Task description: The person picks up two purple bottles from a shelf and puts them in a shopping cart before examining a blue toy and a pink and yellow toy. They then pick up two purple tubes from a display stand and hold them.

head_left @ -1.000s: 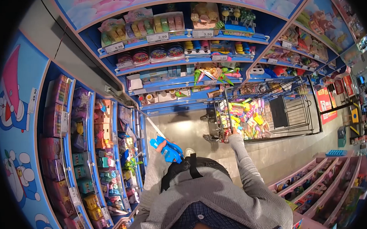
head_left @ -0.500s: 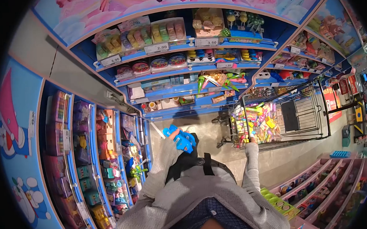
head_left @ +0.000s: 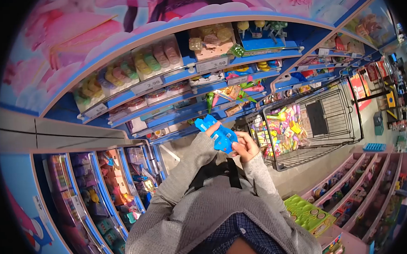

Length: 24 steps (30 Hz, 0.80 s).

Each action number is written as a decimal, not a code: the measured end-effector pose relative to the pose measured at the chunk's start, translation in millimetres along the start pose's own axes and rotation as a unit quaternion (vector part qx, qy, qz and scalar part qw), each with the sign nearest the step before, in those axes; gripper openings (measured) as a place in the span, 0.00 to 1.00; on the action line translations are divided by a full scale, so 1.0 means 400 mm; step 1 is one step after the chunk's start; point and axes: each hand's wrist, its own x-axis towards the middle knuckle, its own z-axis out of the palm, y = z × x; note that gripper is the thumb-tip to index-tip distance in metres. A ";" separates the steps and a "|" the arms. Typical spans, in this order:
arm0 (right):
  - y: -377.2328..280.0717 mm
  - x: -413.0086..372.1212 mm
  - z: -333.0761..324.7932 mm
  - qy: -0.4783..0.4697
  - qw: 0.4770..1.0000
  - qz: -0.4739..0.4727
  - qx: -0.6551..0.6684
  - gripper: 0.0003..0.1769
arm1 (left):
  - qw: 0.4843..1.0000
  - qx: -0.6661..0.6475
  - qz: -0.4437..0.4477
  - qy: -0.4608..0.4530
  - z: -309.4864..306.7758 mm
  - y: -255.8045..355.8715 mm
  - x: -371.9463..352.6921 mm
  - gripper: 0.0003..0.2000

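Several bright blue packets (head_left: 223,139) with small white labels are held in front of the body. My left hand (head_left: 212,129) is closed on their upper left part, its fingers partly hidden behind them. On the right edge of the packets, my right hand (head_left: 245,147) pinches the blue plastic between thumb and fingers. To the right stands a wire shopping cart (head_left: 304,156) holding a heap of colourful packaged items (head_left: 287,128).
Blue shelves (head_left: 165,85) with price tags and small goods run across the front. More shelving (head_left: 95,200) stands at the left. A pink tiered rack (head_left: 351,184) and a green tray (head_left: 307,215) are at the lower right. Grey floor (head_left: 283,180) shows beside the cart.
My right hand has left the cart's edge and now grips the blue packets. My left hand has brought them up and to the right. The view has shifted toward the front shelves.
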 end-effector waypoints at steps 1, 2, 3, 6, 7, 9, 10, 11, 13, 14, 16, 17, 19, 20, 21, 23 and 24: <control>0.003 0.006 0.007 0.008 1.000 -0.019 0.003 0.17 | 1.000 0.002 -0.007 -0.001 0.015 0.006 -0.002 0.14; 0.004 0.013 0.003 0.014 1.000 -0.017 0.004 0.17 | 1.000 0.014 -0.025 0.005 0.042 0.018 -0.012 0.14; 0.006 0.018 -0.003 0.026 1.000 -0.016 0.003 0.15 | 0.999 0.026 -0.042 0.012 0.058 0.022 -0.015 0.14; 0.003 0.023 -0.030 0.072 0.997 -0.021 0.026 0.12 | 0.999 0.047 -0.024 0.014 0.043 -0.011 0.027 0.16; -0.002 0.022 -0.040 0.102 0.993 -0.031 0.045 0.10 | 0.998 0.049 -0.029 0.015 0.045 -0.010 0.028 0.16; -0.019 0.022 -0.069 0.146 0.988 -0.051 0.026 0.10 | 0.990 0.039 -0.126 -0.041 0.051 0.001 0.028 0.17; -0.027 0.024 -0.084 0.150 0.986 -0.069 0.026 0.11 | 0.990 0.041 -0.130 -0.040 0.059 0.005 0.025 0.17; -0.033 0.025 -0.101 0.153 0.984 -0.086 0.026 0.12 | 0.993 0.030 -0.113 -0.034 0.069 0.008 0.018 0.19; -0.050 0.025 -0.132 0.124 0.984 -0.129 0.025 0.12 | 0.995 0.020 -0.096 -0.026 0.088 0.016 0.010 0.21; -0.057 0.024 -0.148 0.092 0.987 -0.129 0.024 0.11 | 0.993 0.040 -0.093 -0.054 0.094 0.024 0.006 0.23; -0.071 0.033 -0.179 0.059 0.990 -0.128 0.022 0.10 | 0.985 0.108 -0.097 -0.093 0.110 0.034 0.001 0.27; -0.080 0.045 -0.192 0.013 0.980 -0.189 -0.061 0.09 | 0.985 0.108 -0.097 -0.093 0.121 0.032 -0.007 0.27; -0.094 0.051 -0.214 -0.039 0.958 -0.245 -0.142 0.08 | 0.965 0.135 -0.116 -0.194 0.146 0.018 -0.020 0.28; -0.105 0.050 -0.217 -0.060 0.965 -0.221 -0.124 0.07 | 0.955 0.122 -0.139 -0.232 0.150 0.006 -0.006 0.28; -0.117 0.052 -0.219 -0.081 0.971 -0.198 -0.107 0.07 | 0.956 0.122 -0.134 -0.231 0.154 -0.006 0.006 0.28; -0.141 0.050 -0.230 -0.080 0.971 -0.199 -0.106 0.07 | 0.942 0.154 -0.103 -0.278 0.171 -0.021 0.015 0.28; -0.151 0.052 -0.245 -0.074 0.963 -0.211 -0.153 0.07 | 0.950 0.160 -0.088 -0.254 0.182 -0.028 0.010 0.29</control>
